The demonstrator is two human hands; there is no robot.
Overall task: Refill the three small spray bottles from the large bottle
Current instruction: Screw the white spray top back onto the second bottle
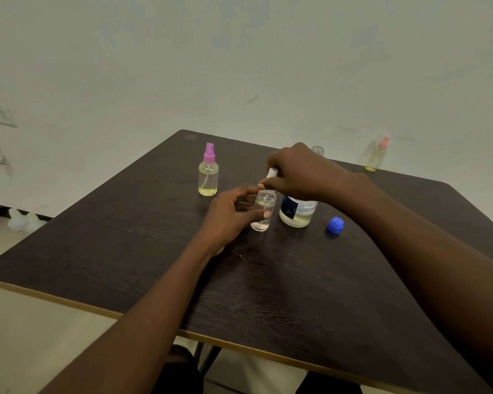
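While I brace the clear bottle (264, 211) upright on the surface (268, 294), my left hand (231, 217) curls its fingers (256, 214) round the body so it cannot spin. My right hand (299, 172) pinches the white sprayer (272, 173) on top, I judge to unscrew it, since the bottle looks nearly empty. Just behind stands the large bottle (298, 213), uncapped for pouring, its blue cap (335, 224) beside it. Farther off stand the purple bottle (208, 173) and the pink bottle (377, 155).

Person's arms & lap, head cam.
L grip (231, 217), R grip (302, 172) + forearms (154, 308) bare; black clothing (180, 379) over legs at btm edge.
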